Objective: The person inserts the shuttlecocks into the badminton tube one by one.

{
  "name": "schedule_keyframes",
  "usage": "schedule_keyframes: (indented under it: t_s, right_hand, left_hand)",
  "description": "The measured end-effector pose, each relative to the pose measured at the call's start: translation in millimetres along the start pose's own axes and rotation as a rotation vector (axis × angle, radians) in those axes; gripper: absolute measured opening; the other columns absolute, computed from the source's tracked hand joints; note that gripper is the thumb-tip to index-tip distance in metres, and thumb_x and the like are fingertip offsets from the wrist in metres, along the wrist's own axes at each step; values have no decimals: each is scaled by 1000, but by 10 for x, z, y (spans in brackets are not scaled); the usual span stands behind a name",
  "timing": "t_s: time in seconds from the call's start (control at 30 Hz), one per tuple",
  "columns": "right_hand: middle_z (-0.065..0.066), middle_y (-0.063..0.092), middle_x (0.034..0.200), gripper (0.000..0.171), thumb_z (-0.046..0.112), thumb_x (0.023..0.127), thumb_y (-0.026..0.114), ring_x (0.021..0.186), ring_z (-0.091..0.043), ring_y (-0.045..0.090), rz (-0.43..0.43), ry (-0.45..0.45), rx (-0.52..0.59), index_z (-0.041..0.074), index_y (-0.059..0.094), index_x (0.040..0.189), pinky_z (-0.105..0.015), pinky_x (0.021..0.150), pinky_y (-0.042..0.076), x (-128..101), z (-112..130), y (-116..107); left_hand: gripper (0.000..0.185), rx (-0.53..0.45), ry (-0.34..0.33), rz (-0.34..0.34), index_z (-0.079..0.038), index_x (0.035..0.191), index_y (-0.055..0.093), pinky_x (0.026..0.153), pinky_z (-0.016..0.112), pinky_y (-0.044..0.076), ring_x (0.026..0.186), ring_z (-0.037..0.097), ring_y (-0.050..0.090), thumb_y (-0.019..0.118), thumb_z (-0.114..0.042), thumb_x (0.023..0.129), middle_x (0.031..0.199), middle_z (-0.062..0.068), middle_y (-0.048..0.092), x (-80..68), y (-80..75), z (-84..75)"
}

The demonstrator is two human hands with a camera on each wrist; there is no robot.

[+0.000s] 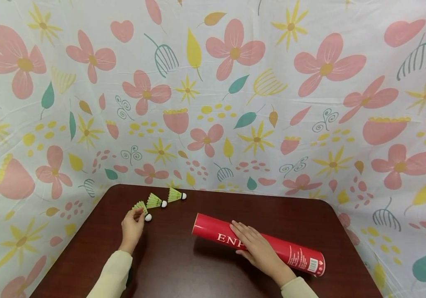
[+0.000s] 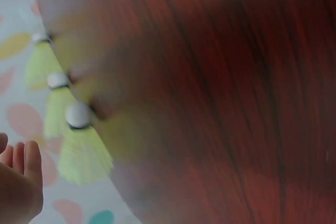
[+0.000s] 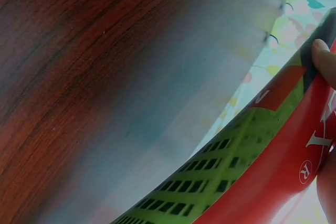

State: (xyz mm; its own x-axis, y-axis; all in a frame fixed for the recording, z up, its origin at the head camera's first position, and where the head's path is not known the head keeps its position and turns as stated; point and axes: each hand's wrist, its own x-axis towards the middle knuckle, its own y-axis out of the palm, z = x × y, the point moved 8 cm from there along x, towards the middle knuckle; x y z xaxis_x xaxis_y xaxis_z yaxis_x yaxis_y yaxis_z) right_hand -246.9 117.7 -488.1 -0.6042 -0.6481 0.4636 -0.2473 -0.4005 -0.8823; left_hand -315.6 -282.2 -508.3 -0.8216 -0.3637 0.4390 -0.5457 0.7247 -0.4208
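Three shuttlecocks with yellow-green skirts and white corks lie in a slanting row at the table's back left: a far one (image 1: pixel 176 194), a middle one (image 1: pixel 155 201) and a near one (image 2: pixel 84 153). My left hand (image 1: pixel 132 225) is beside the near one and overlaps its skirt in the head view. In the left wrist view a gap shows between the fingers (image 2: pixel 32 161) and that skirt. To the right, my right hand (image 1: pixel 255 248) grips a long red shuttlecock tube (image 1: pixel 295 253) around its middle, thumb on the near side. A green grid pattern (image 3: pixel 210 163) shows on the tube's other side.
The dark brown wooden table (image 1: pixel 183 256) has rounded back corners and a glossy surface. A white cloth (image 1: pixel 213 103) printed with flowers and leaves hangs behind it and along both sides.
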Motion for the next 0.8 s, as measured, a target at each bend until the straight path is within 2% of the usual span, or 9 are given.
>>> schedule_keyframes:
  t_s: [0.13, 0.23, 0.4, 0.57, 0.7, 0.8]
  right_hand:
    - [-7, 39, 151, 93, 21, 72, 85, 134, -26, 41, -3, 2, 2, 12, 36, 149, -37, 112, 29, -2, -3, -1]
    - [-9, 41, 149, 92, 20, 72, 85, 134, -27, 42, 1, 3, 0, 11, 37, 149, -45, 105, 37, -6, -12, 6]
    - [-9, 40, 150, 92, 20, 72, 85, 135, -26, 41, 13, 8, 3, 11, 36, 149, -47, 103, 39, -17, -20, 5]
    - [-8, 39, 151, 88, 22, 74, 84, 133, -28, 43, 4, 0, 15, 10, 37, 148, -49, 103, 40, -22, -12, -6]
    - [-10, 40, 150, 88, 21, 74, 84, 132, -30, 44, -2, -11, 15, 8, 38, 148, -50, 102, 40, -20, -1, -13]
    - [-10, 40, 150, 86, 22, 75, 83, 132, -29, 44, -4, -5, 14, 9, 39, 148, -49, 102, 40, -20, -10, -21]
  left_hand:
    - [24, 18, -64, -35, 12, 114, 62, 81, 49, 52, 93, 40, 62, 61, 5, 90, 101, 26, 60, 88, -95, 173]
    - [27, 22, -113, -16, 13, 118, 57, 84, 51, 50, 97, 42, 58, 57, 3, 93, 106, 28, 56, 134, -126, 280]
    - [40, 58, -179, 94, 15, 130, 46, 90, 55, 44, 108, 46, 49, 55, -1, 94, 118, 32, 48, 190, -108, 399]
    - [51, 117, -191, 214, 15, 137, 37, 95, 57, 39, 118, 48, 43, 57, -4, 95, 128, 35, 43, 220, -39, 447]
    - [45, 118, -200, 240, 12, 137, 41, 90, 56, 43, 114, 46, 47, 55, -3, 96, 125, 33, 47, 212, -19, 469]
    - [38, 111, -199, 219, 11, 132, 48, 85, 54, 46, 109, 44, 51, 52, -2, 97, 120, 31, 51, 200, -36, 478]
